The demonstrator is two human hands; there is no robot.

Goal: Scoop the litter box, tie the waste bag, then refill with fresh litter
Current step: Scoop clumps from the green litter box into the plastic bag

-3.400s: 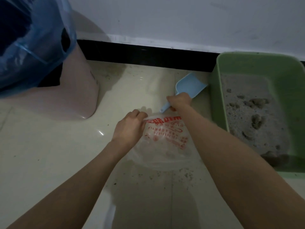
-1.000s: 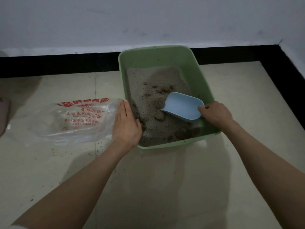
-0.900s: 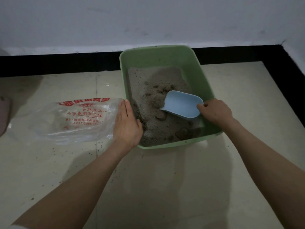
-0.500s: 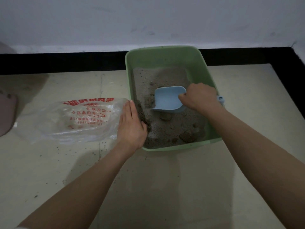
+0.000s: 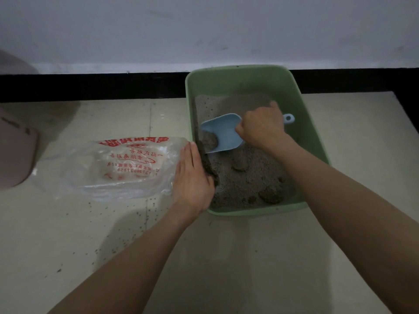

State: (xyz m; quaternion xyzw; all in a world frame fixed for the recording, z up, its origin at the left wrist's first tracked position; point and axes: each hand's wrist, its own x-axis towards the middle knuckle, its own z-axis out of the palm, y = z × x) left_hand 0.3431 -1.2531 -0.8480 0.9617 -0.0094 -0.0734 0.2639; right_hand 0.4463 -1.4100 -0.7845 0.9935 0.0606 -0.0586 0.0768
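Note:
A green litter box [image 5: 303, 109] stands on the floor against the wall, holding grey litter with several dark clumps [image 5: 269, 193]. My right hand [image 5: 260, 128] grips the handle of a light blue scoop [image 5: 223, 130], whose mouth points left with a clump in it near the box's left wall. My left hand [image 5: 192, 180] rests with straight fingers on the box's left rim, its thumb over the inner side. Just left of that hand a clear plastic bag with red print [image 5: 118, 166] lies flat on the floor.
A pinkish bin base [image 5: 13, 155] sits at the far left edge. Loose litter grains [image 5: 140, 218] are scattered on the pale tiles in front of the bag. A black skirting [image 5: 90, 87] runs along the white wall behind.
The view turned from the bag to the litter box. My right hand has pushed the scoop leftward through the litter, from the right side to the left wall, picking up a clump. My left hand stays on the rim.

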